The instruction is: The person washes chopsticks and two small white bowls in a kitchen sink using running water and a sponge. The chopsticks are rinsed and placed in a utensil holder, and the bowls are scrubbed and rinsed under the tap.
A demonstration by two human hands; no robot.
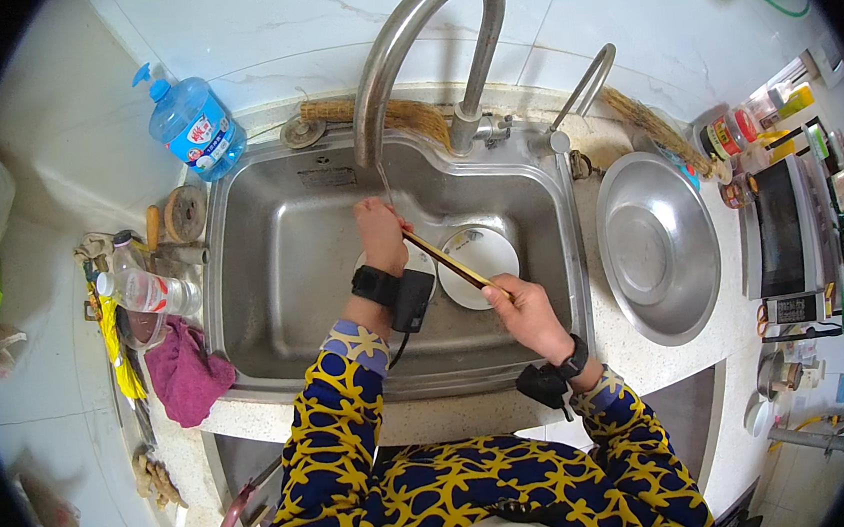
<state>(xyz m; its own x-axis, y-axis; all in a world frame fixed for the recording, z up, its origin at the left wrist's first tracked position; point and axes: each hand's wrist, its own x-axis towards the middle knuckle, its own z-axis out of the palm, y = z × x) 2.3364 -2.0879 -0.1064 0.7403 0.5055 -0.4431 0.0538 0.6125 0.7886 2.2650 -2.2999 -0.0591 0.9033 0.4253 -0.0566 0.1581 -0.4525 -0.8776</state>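
A slim bundle of chopsticks [442, 255], apparently wooden, slants between my two hands over the stainless steel sink [319, 287]. My left hand [380, 233] is closed around the upper end, under a thin stream of water [384, 179] from the large gooseneck faucet [392, 55]. My right hand [530, 316] grips the lower end, thumb on top. Below the chopsticks, a white dish [495, 251] with a small printed pattern lies in the basin. Another white dish [424, 262] beside it is partly hidden by my left hand and wrist device.
A metal basin [658, 250] stands on the right counter, near a microwave [776, 229]. On the left are a blue pump bottle [200, 132], a plastic bottle [150, 291] and a purple cloth [187, 374]. A smaller faucet [591, 83] and a straw brush [409, 114] sit behind the sink.
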